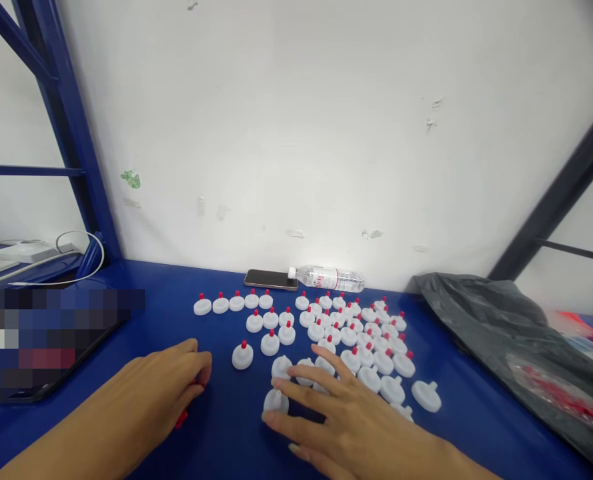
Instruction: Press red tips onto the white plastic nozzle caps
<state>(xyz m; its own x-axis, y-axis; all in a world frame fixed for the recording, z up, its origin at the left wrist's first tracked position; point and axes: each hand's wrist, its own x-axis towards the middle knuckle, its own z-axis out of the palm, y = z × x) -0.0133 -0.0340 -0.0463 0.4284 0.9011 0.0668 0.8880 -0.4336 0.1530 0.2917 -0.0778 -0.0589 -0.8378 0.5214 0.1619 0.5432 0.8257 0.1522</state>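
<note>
My left hand (179,380) is closed, palm down, above the blue tabletop. Small red caps (181,419) poke out below its curled fingers. My right hand (336,413) is spread over a group of white nozzle lids without red tips, fingers apart. Its fingertips touch or hover over a white lid (276,402) in front and another white lid (281,367) just behind. Bare white lids (426,395) also lie to the right of this hand. Nearest to my left hand stands a white lid with a red tip (243,355); several more like it stand in rows farther back.
A phone (271,280) and a clear plastic bottle (329,279) lie by the wall. On the right rests a dark grey plastic bag (456,320) with a clear bag of red pieces (559,393) on it. Blue frame posts (71,120) and white cables (101,257) are at left.
</note>
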